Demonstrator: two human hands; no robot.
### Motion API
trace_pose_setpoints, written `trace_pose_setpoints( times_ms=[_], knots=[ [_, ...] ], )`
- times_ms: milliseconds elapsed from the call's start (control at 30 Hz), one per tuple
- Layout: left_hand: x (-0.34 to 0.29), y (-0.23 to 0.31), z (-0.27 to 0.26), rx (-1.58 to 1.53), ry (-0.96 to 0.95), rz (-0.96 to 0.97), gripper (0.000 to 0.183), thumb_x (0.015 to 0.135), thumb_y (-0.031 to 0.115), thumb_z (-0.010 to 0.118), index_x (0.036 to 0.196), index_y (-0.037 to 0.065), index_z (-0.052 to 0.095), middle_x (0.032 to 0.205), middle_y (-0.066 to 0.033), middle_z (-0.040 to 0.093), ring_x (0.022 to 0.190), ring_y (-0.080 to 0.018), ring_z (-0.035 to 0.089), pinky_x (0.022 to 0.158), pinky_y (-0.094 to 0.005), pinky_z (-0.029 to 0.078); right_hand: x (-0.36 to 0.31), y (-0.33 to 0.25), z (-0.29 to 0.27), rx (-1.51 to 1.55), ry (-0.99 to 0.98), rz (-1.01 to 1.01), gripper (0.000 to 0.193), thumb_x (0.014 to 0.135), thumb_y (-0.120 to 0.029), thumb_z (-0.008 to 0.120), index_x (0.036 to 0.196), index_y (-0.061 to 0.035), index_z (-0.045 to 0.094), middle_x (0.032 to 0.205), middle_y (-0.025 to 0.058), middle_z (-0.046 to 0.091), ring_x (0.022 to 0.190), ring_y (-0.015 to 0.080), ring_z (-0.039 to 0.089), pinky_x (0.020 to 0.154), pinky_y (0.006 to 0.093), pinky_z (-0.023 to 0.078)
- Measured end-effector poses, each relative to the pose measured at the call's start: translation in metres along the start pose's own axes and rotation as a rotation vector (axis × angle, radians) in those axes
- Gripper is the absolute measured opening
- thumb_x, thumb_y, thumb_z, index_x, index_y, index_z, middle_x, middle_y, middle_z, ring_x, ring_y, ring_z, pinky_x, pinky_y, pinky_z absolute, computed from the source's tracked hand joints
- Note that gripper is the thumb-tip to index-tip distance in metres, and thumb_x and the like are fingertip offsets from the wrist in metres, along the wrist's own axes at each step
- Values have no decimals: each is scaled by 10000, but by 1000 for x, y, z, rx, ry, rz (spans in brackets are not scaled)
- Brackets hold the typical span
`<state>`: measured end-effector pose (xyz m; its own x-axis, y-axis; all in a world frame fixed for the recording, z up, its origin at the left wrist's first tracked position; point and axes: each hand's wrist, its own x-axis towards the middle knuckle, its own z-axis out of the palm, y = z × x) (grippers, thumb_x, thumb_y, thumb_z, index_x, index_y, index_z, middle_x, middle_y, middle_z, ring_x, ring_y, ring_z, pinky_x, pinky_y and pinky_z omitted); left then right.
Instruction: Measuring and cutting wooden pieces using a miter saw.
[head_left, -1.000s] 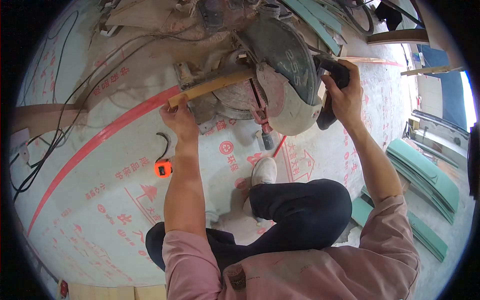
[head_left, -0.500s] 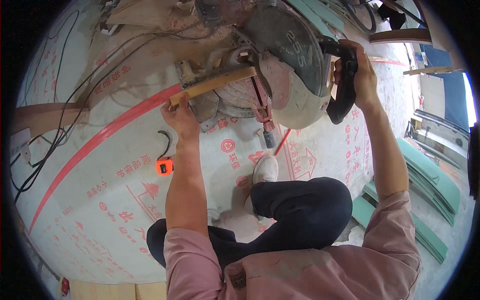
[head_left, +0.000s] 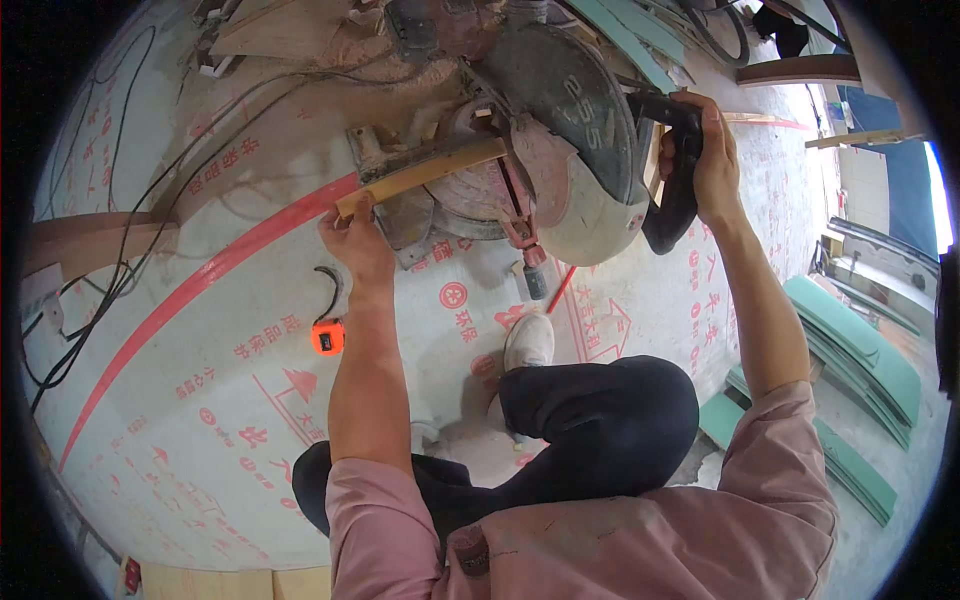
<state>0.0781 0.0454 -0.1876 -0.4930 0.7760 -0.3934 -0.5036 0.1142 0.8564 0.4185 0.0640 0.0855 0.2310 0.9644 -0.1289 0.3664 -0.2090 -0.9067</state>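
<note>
My left hand pinches the near-left end of a narrow wooden strip, which lies across the bed of a dusty miter saw. The strip's other end reaches the slot beside the saw's pale blade guard. Around the black D-shaped saw handle, at the right of the saw head, my right hand is closed. Where the blade meets the slot is hidden by the guard. A dark-tipped knob sticks out from the front of the saw's turntable.
An orange tape measure lies on the printed floor sheet, left of my left forearm. Black cables run along the left and behind the saw. Green boards are stacked at the right. Scrap wood lies at the far left.
The saw head and my right hand have shifted slightly left. The toothed blade edge seen beside the slot earlier is now covered by the guard. My left hand still holds the strip.
</note>
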Motion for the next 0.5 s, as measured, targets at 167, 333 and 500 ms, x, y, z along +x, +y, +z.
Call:
trace_pose_setpoints(
  times_ms=[167, 333, 500],
  knots=[
    [-2, -1, 3, -19, -8, 25, 405, 869, -6, 678, 1158, -86, 406, 1070, -195, 612, 965, -224, 629, 858, -321, 507, -2, 18, -5, -55, 15, -67, 504, 1054, -466, 284, 1223, -61, 533, 706, 60, 549, 559, 126, 536, 526, 270, 476],
    [-1, 1, 4, -33, 3, 24, 401, 870, -13, 678, 1159, -82, 408, 1070, -190, 611, 960, -220, 627, 858, -318, 505, -10, 34, -4, -45, 20, -71, 521, 1056, -476, 260, 1240, -54, 503, 691, 65, 540, 543, 136, 535, 507, 272, 467],
    [3, -1, 1, -60, 1, -5, 448, 841, -50, 701, 1159, -18, 387, 1093, -164, 596, 982, -233, 628, 855, -348, 517, -17, 50, -1, -17, 20, -150, 517, 1053, -476, 264, 1259, -51, 473, 685, 73, 538, 513, 141, 534, 450, 260, 453]
  ],
)
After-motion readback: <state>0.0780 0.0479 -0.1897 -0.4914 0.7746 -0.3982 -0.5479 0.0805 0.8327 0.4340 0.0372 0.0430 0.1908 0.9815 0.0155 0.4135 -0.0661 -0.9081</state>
